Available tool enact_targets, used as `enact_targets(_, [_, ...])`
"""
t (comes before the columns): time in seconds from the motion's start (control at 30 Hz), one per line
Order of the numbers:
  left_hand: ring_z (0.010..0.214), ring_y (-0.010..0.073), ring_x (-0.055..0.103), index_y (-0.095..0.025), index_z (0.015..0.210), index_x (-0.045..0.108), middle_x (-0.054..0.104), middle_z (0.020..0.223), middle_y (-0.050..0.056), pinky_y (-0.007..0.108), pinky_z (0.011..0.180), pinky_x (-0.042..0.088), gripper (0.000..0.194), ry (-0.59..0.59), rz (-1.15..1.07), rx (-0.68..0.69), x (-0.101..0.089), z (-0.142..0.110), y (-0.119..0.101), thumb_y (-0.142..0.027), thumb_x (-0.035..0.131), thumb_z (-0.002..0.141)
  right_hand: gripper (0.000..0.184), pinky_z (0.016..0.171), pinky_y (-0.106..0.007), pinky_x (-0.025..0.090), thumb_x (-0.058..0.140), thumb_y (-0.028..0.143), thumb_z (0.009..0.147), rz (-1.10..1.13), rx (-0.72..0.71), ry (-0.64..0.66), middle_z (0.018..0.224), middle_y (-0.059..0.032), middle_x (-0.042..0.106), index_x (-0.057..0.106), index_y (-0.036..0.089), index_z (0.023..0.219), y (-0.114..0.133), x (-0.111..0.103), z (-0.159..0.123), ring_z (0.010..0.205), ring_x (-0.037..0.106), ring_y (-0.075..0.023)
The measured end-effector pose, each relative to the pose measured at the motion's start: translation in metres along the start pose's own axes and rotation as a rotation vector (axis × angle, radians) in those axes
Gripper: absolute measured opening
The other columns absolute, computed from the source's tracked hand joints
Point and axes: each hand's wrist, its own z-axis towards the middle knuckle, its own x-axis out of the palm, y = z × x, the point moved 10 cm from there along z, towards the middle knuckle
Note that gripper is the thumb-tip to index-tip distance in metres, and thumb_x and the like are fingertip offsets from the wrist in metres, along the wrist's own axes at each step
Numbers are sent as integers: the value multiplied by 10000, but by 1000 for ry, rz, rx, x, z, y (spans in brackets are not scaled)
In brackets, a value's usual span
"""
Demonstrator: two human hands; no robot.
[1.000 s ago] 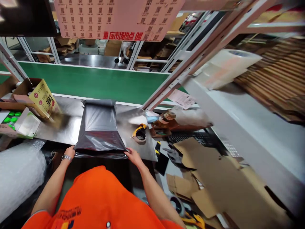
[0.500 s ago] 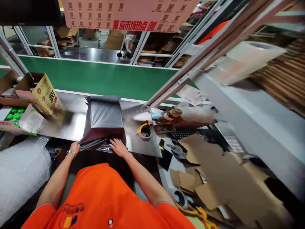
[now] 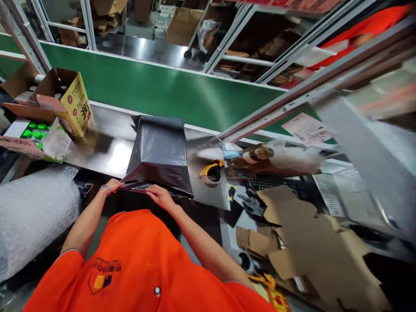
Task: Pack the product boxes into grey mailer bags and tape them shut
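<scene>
A black plastic mailing bag (image 3: 162, 143) with something boxy inside lies on the metal table, its open-edge flap towards me. My left hand (image 3: 114, 185), with a watch on the wrist, pinches the near left corner of the bag. My right hand (image 3: 160, 197) is closed on the near edge, around its middle, with thumb and fingers pressed together. Just right of the bag stands a yellow tape dispenser (image 3: 212, 172) with a roll of tape, touched by neither hand.
Left are a yellow carton (image 3: 78, 106) and a box of green-capped bottles (image 3: 37, 132). Bubble wrap (image 3: 35, 212) bulges at the lower left. A green conveyor belt (image 3: 146, 89) runs behind the table. Flattened cardboard (image 3: 308, 242) and a keyboard (image 3: 279, 184) lie at right.
My view has tilted down and turned left. My right hand has gone from spread fingers on the bag to gripping its near edge; the left keeps hold of the corner.
</scene>
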Motion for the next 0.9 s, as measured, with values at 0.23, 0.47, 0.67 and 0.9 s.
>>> enact_targets(0.23, [725, 151, 611, -138, 711, 705, 674, 708, 31, 253, 614, 410, 532, 99, -243, -74, 19, -5, 6, -616, 938, 728, 298, 847, -348, 546, 811, 459, 977, -8, 67, 75, 1041, -95, 776, 894, 243, 1164, 23, 95, 75, 920, 698, -218])
enact_targets(0.47, [811, 182, 656, -131, 718, 724, 715, 768, 63, 279, 687, 460, 445, 71, -315, -93, 20, -3, 18, -519, 941, 734, 236, 809, -348, 540, 791, 464, 971, 153, 133, -118, 953, -74, 761, 914, 266, 932, 19, 99, 57, 868, 697, -223])
enact_targets(0.67, [776, 147, 612, -141, 740, 724, 687, 756, 25, 279, 726, 511, 304, -8, -246, -52, 0, 0, 15, -404, 807, 869, 334, 854, -367, 574, 721, 556, 990, 251, 125, -238, 957, -72, 780, 902, 286, 911, 24, 70, 1, 891, 714, -230])
enact_targets(0.9, [954, 204, 753, -140, 880, 785, 810, 990, 90, 295, 798, 592, 328, -28, -70, -26, -19, -4, -1, -468, 811, 889, 326, 811, -397, 593, 811, 562, 816, 349, 596, -481, 889, -91, 837, 880, 244, 817, -65, -29, -211, 808, 739, -260])
